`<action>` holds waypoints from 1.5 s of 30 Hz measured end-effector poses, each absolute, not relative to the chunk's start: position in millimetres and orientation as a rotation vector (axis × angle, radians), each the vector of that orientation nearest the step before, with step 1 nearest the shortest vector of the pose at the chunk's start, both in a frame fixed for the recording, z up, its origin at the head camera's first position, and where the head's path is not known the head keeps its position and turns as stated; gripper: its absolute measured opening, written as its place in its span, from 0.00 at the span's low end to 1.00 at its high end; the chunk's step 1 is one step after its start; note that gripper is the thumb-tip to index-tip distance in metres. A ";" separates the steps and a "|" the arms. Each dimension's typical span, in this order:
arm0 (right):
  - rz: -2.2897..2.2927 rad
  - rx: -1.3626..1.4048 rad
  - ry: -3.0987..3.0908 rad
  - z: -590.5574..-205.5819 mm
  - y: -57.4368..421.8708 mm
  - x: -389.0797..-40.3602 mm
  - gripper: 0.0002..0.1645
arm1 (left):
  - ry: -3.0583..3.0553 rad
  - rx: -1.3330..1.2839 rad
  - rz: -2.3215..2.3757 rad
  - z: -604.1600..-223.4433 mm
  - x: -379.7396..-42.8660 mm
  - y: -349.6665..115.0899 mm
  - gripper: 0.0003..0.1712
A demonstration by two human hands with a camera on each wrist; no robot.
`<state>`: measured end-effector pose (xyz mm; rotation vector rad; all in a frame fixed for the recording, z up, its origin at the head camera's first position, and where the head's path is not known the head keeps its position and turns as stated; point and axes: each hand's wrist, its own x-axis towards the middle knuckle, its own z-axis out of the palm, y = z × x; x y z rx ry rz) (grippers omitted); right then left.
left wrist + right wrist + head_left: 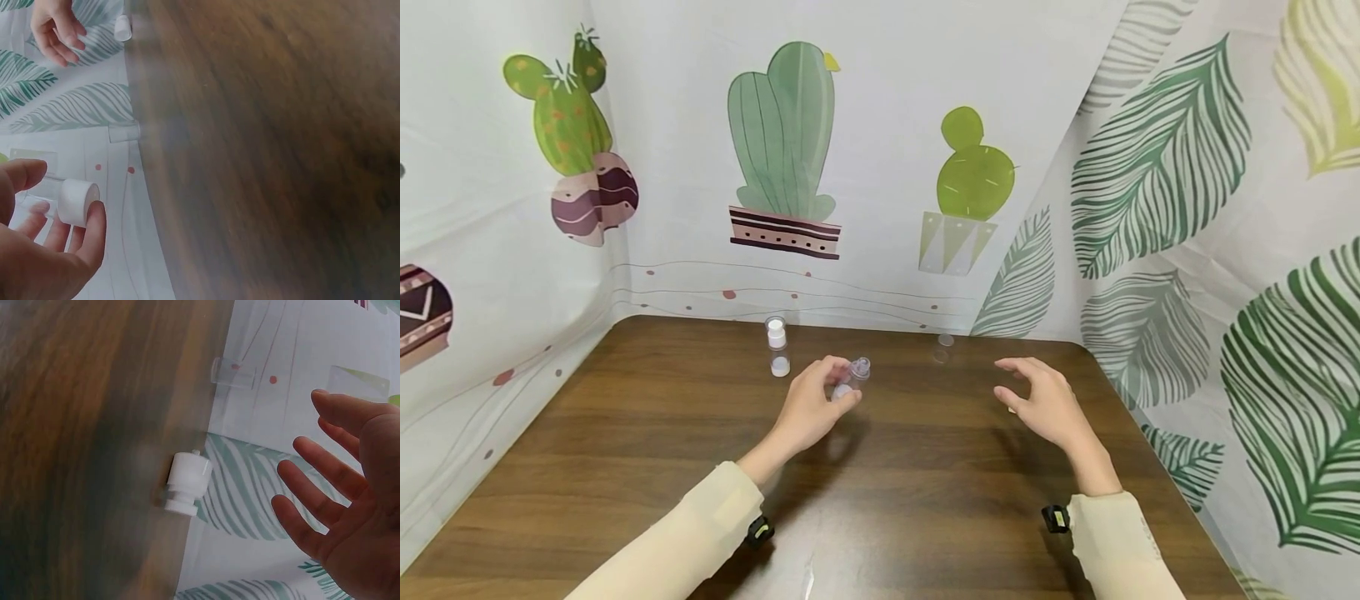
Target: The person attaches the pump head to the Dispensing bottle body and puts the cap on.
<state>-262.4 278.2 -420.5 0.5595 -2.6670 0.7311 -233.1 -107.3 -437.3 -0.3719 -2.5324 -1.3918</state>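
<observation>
My left hand point(815, 400) holds a small clear bottle point(860, 370) with an uncapped neck and a white base point(78, 202). Thumb and fingers pinch it around its sides, above the table. My right hand point(1037, 400) hovers over the right part of the table, fingers spread and holding nothing. Beside it, in the right wrist view, a white pump head point(189, 478) stands on the table; the hand mostly hides it in the head view. A clear cap point(944, 347) stands between the hands, farther back.
A second clear bottle with a white pump top and white base point(777, 348) stands at the back left of the brown wooden table point(910, 500). White cloth printed with cacti and leaves point(880, 167) hangs around the table's back and sides.
</observation>
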 end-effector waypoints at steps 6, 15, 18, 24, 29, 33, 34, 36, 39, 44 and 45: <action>0.703 0.540 -2.700 -423.9 287.2 -264.7 0.26 | -2.543 -0.359 -1.379 -434.3 -225.9 -107.6 0.22; 0.691 0.524 -2.732 -434.0 302.1 -266.4 0.26 | -2.532 -0.382 -1.357 -430.8 -216.0 -105.2 0.20; 0.693 0.513 -2.755 -437.5 307.5 -267.2 0.26 | -2.540 -0.384 -1.352 -430.0 -212.8 -104.8 0.20; 0.687 0.486 -2.811 -442.1 314.8 -268.4 0.25 | -2.524 -0.419 -1.329 -432.0 -209.3 -103.0 0.20; 0.690 0.484 -2.837 -446.1 318.1 -269.8 0.25 | -2.511 -0.431 -1.337 -432.2 -206.8 -101.2 0.19; 0.676 0.483 -2.864 -449.1 319.8 -271.7 0.24 | -2.516 -0.434 -1.331 -432.2 -204.1 -100.4 0.20; 0.674 0.477 -2.874 -449.7 320.0 -272.0 0.24 | -2.520 -0.432 -1.332 -432.1 -203.4 -100.3 0.20; 0.672 0.463 -2.892 -451.0 320.3 -272.7 0.24 | -2.528 -0.425 -1.339 -432.4 -202.1 -100.1 0.21; 0.664 0.445 -2.916 -452.8 321.0 -273.1 0.24 | -2.536 -0.413 -1.351 -433.0 -200.1 -99.7 0.21; 0.647 0.416 -2.943 -454.3 321.5 -273.7 0.22 | -2.527 -0.420 -1.338 -437.0 -198.7 -99.5 0.20; 0.649 0.402 -2.949 -454.7 321.4 -274.1 0.21 | -2.522 -0.425 -1.332 -437.8 -198.8 -99.5 0.20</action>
